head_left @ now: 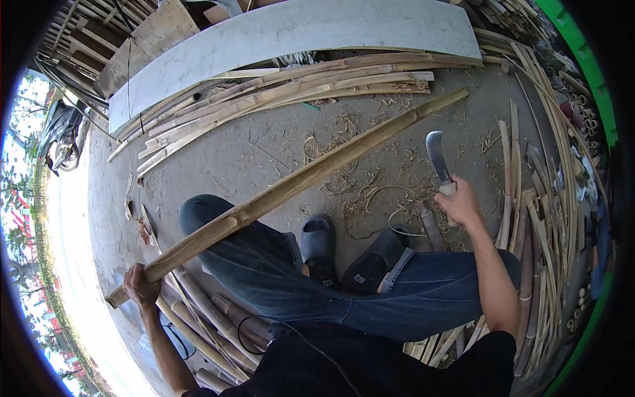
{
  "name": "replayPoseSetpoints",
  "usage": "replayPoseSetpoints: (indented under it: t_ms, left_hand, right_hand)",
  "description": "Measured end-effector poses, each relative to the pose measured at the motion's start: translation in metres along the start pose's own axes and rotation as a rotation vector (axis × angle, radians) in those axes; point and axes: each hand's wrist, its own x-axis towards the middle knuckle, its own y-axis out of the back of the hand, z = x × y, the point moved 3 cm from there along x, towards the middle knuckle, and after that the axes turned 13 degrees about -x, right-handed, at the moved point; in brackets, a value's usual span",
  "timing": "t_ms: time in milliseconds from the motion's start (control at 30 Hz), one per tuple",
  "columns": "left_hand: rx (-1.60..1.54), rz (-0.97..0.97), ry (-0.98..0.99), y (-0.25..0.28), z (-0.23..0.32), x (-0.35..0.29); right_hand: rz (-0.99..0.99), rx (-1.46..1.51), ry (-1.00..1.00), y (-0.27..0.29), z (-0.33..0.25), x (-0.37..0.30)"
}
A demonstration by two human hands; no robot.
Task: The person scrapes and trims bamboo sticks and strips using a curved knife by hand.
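A long split bamboo pole point(307, 173), its hollow side showing, slants from the lower left up to the far right across my left knee. My left hand point(141, 286) is closed round it near its lower left end. In my right hand point(461, 200) is a machete point(437, 155) with a broad curved blade and a pale handle. The blade points up and away from me, apart from the bamboo. Pale curled shavings point(370, 188) lie on the concrete floor beneath the pole, in front of my feet.
Several split bamboo strips point(284, 90) lie at the back beside a long pale board point(297, 30). More strips point(546, 238) are heaped on my right. Bamboo poles point(211, 317) lie by my left hip. A motorcycle point(63, 142) stands outside at the far left.
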Motion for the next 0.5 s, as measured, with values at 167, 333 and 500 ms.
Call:
replayPoseSetpoints:
  t_ms: [167, 333, 500]
  left_hand:
    - [0.070, 0.201, -0.148, 0.034, 0.038, 0.037]
    - [-0.061, 0.076, -0.097, 0.031, 0.122, 0.082]
    - [-0.241, -0.143, -0.025, -0.014, 0.169, 0.091]
  right_hand:
    - [0.073, -0.092, 0.093, 0.004, -0.025, 0.003]
    - [0.216, 0.001, 0.071, 0.014, -0.011, 0.007]
    - [0.101, -0.051, 0.009, 0.014, 0.000, -0.004]
